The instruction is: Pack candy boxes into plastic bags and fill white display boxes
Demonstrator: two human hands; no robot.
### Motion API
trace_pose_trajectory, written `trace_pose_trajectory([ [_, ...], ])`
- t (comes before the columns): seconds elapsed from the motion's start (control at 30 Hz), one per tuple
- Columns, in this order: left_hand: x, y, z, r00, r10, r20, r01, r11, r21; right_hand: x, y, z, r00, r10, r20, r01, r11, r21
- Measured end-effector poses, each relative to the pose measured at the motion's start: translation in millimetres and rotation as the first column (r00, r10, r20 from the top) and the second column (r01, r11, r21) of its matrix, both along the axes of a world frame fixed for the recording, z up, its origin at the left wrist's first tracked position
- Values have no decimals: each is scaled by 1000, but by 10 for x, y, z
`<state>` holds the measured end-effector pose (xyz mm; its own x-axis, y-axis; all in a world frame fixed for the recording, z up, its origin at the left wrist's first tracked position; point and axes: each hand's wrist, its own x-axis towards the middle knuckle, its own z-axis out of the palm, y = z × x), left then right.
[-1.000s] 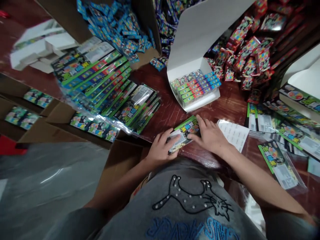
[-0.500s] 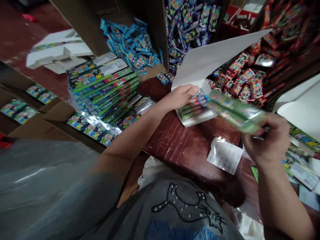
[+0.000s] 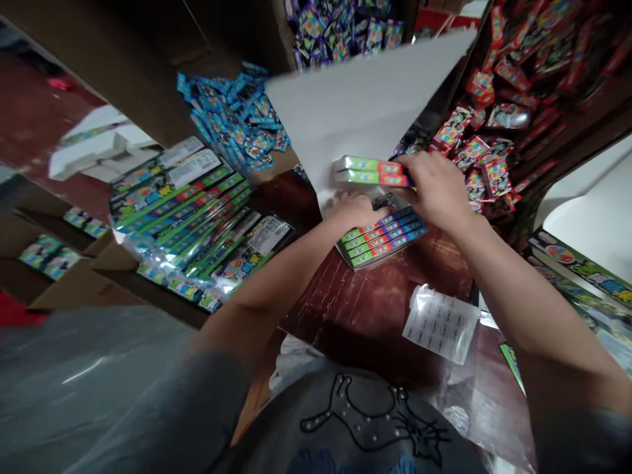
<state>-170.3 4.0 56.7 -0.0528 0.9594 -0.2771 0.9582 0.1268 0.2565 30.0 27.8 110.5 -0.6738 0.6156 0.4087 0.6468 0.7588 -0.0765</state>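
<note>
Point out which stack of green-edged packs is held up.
The two-layer stack, its right end gripped by the right hand before the raised white lid. The lower packs sit by the left hand; the larger stack lies at left.

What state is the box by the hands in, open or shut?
Open: its white lid stands raised at the back, leaving the colourful packs below exposed, with the left hand close by.

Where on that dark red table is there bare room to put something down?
The main bare patch of table is bordered by the open white box, the left forearm and the printed sheet. It's crowded on the left with stacked packs, and along the back with blue packets and red packets.
</note>
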Motion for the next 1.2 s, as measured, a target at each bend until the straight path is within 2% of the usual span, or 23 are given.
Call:
trace_pose_trajectory([
  [0.1, 122, -333, 213, 999, 48, 14, -48, 999, -3, -310, 285, -89, 990, 59, 124, -52, 997, -65],
  [0.2, 260, -785, 351, 997, -37, 74, 29, 993, 112, -504, 425, -115, 954, 148, 262, -126, 987, -101],
  [0.3, 349, -1210, 301, 986, -165, 15, 159, 965, 208, -589, 430, -116, 870, 248, 427, -177, 964, -198],
  [0.4, 320, -1491, 137, 979, -179, -99, 199, 941, 273, -556, 355, -178, 812, 362, 457, -183, 903, -389],
  [0.47, 214, -1583, 32, 982, -141, -127, 173, 939, 297, -471, 274, -263, 824, 424, 376, -207, 842, -498],
  [0.53, 52, -1601, -48, 986, -111, -128, 147, 937, 318, -363, 163, -362, 853, 419, 311, -195, 809, -554],
  [0.6, -124, -1559, -102, 987, -120, -109, 148, 942, 300, -273, 26, -449, 884, 339, 322, -120, 829, -546],
  [0.7, -303, -1470, -110, 978, -201, -60, 209, 958, 199, -224, -189, -526, 905, 223, 362, -31, 884, -466],
  [0.77, -344, -1466, -49, 969, -245, -22, 246, 957, 151, -243, -321, -544, 915, 186, 359, -15, 903, -429],
  [0.83, -357, -1540, 50, 968, -249, 9, 244, 955, 168, -275, -437, -551, 925, 142, 352, 22, 907, -421],
  [0.9, -390, -1689, 141, 983, -186, -1, 181, 954, 238, -295, -524, -565, 928, 86, 361, 84, 900, -428],
  [0.97, -474, -1890, 172, 997, -30, -67, 50, 943, 328, -293, -569, -586, 929, 34, 369, 138, 892, -430],
  [1.07, -688, -2209, 67, 959, 230, -165, -154, 913, 377, -258, -582, -594, 942, 15, 336, 137, 895, -425],
  [1.13, -857, -2394, -48, 933, 304, -193, -220, 906, 361, -246, -612, -559, 965, 22, 263, 87, 915, -394],
  [1.2, -1022, -2558, -118, 929, 313, -196, -236, 912, 336, -275, -723, -500, 991, 33, 131, 12, 945, -328],
])
